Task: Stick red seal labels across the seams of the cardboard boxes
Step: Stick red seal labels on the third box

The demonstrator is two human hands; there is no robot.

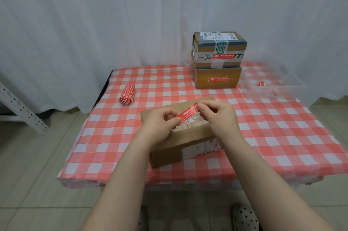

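Note:
A brown cardboard box point(180, 146) lies at an angle in the middle of the checked table. Just above its top I hold a red seal label point(188, 115) by both ends. My left hand point(160, 125) pinches the label's lower left end. My right hand point(220, 116) pinches its upper right end. A clear backing strip point(190, 124) hangs beneath the label. A roll of red labels point(127, 95) lies at the table's left. Two stacked boxes point(218, 61) at the back each carry a red label on the front.
The table wears a red and white checked cloth point(131, 136). A clear plastic tray point(273, 84) with small red scraps sits at the back right. A white metal rack leg point(20, 106) stands on the floor to the left. White curtains hang behind.

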